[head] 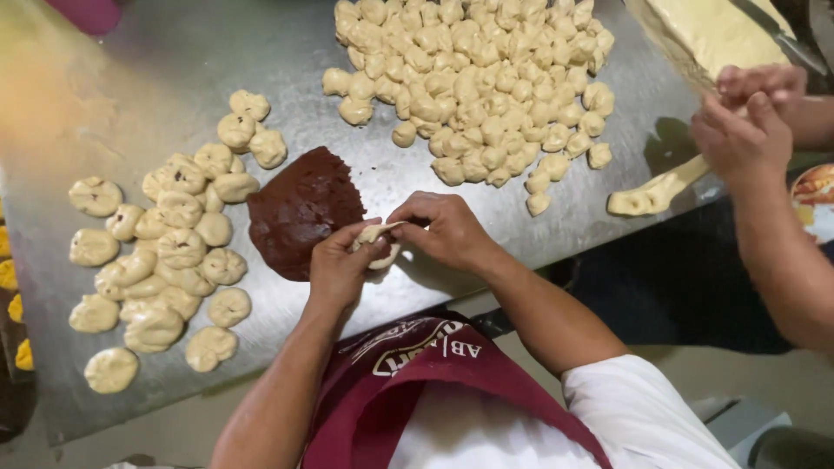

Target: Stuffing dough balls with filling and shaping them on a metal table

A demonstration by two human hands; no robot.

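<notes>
Left hand (340, 265) and right hand (443, 227) both pinch one small dough piece (380, 241) between fingertips, held just above the metal table (174, 52), beside the brown filling mound (302, 208). Filled dough balls (169, 260) lie left, plain dough lumps (473, 82) heaped beyond. Another person's hands (747, 122) pull a dough strip (656, 191) at right

- The left hand (340, 265) and right hand (443, 227) pinch one pale dough piece (379, 244) between their fingertips, above the steel tabletop (174, 61)
- A dark brown filling mound (301, 208) lies just left of the left hand; closed dough balls (169, 252) cluster further left
- A heap of small dough lumps (473, 87) sits beyond
- At right, another person's hands (747, 122) pull a dough strip (656, 191)
</notes>
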